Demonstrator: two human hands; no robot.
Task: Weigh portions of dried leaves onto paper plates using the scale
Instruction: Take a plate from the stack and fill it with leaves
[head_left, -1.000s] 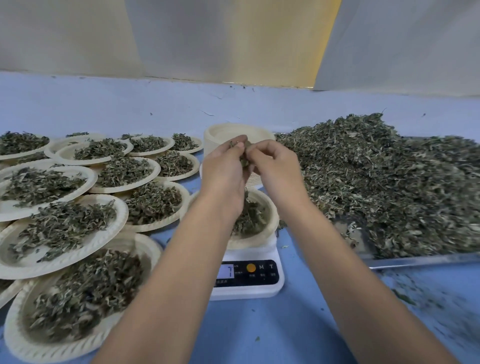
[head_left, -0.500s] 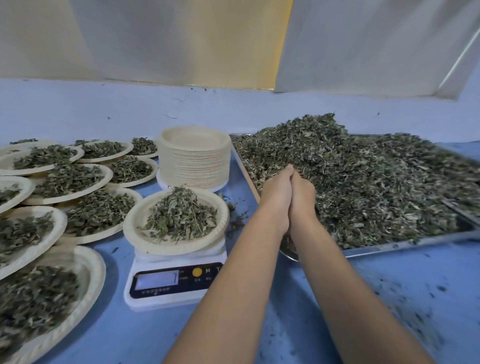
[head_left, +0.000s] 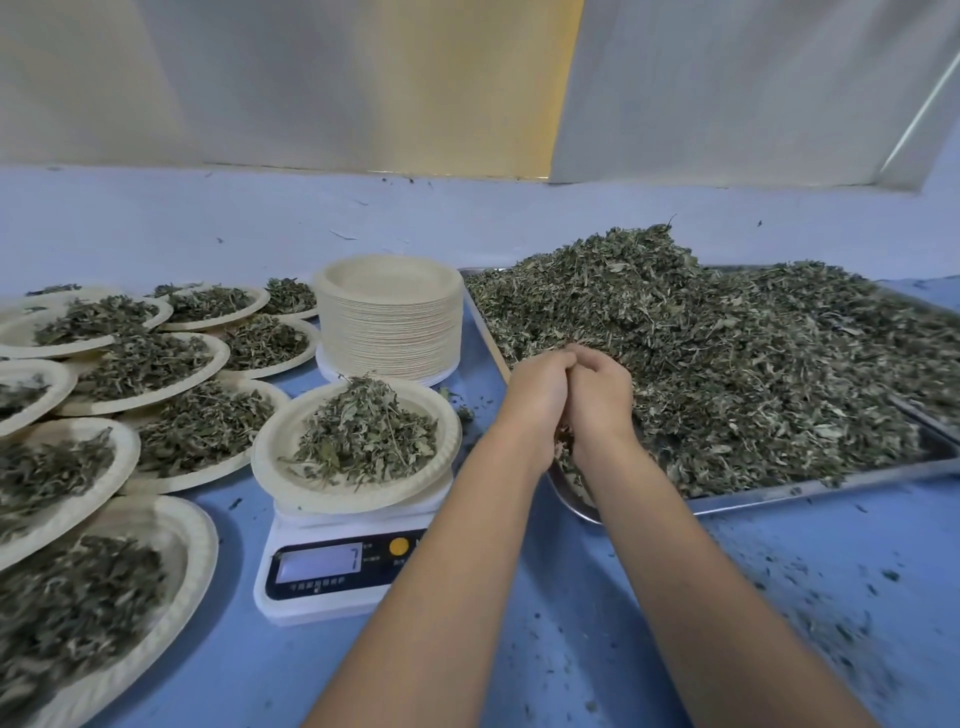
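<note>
Head view: both hands are over the near corner of the metal tray (head_left: 831, 484), right at the edge of the big pile of dried leaves (head_left: 727, 364). The left hand (head_left: 537, 397) and the right hand (head_left: 600, 397) press side by side, with fingers curled in toward each other. What is inside them is hidden, so I cannot tell if they hold leaves or not.

Just to the left stands the white scale (head_left: 337, 571) on the blue worktop (head_left: 675, 597). A paper plate (head_left: 275, 452) sits on top of it with a heap of leaves (head_left: 363, 436) on it. The number on the little screen is too blurry to read well.

Behind the scale is a tall stack of empty plates (head_left: 389, 322). More to the left lie many full plates (head_left: 205, 545), some lapping over each other.

I think the step in hand is fixing this one portion — taking a bit more from the pile, or putting a bit back. Next the hands would need to come over the plate and check the number. Only a small pinch at a time, I guess, since dry leaves are light and spill easily.
</note>
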